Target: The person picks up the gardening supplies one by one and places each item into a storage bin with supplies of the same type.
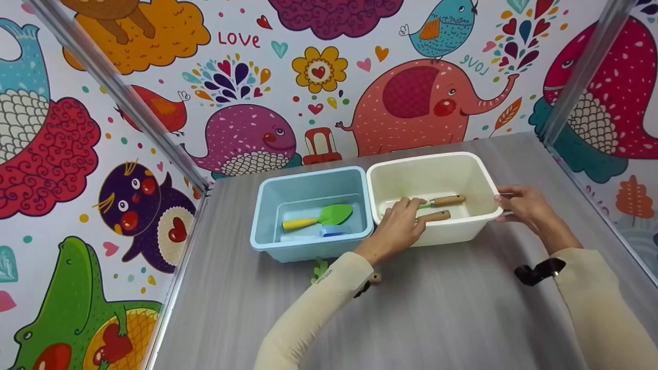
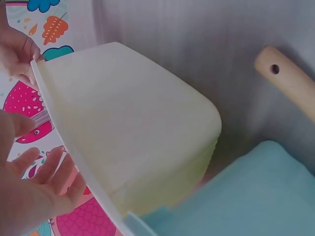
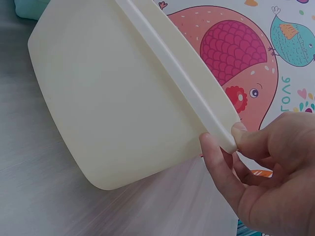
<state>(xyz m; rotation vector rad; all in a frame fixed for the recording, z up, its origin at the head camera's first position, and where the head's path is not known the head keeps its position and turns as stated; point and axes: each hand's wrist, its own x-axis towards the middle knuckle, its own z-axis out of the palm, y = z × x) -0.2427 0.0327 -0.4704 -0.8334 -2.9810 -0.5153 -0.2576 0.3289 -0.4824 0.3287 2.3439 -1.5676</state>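
Observation:
A cream bin (image 1: 426, 160) stands beside a light blue bin (image 1: 308, 174) on the grey table. Two wooden-handled tools (image 1: 446, 200) lie in the cream bin. My left hand (image 1: 401, 223) reaches over its near rim, fingers loosely spread right by the nearer wooden handle (image 1: 438, 216). In the left wrist view the left hand (image 2: 34, 182) holds nothing above the cream bin (image 2: 133, 128). My right hand (image 1: 519, 205) pinches the bin's right rim; the right wrist view shows the right hand's thumb (image 3: 246, 137) on the cream bin (image 3: 113, 98).
The blue bin holds a green trowel (image 1: 329, 216) with a yellow handle and a small blue item (image 1: 333, 232). Another tool with a wooden handle (image 2: 290, 83) lies on the table (image 1: 437, 318) under my left forearm. Patterned walls close in on three sides.

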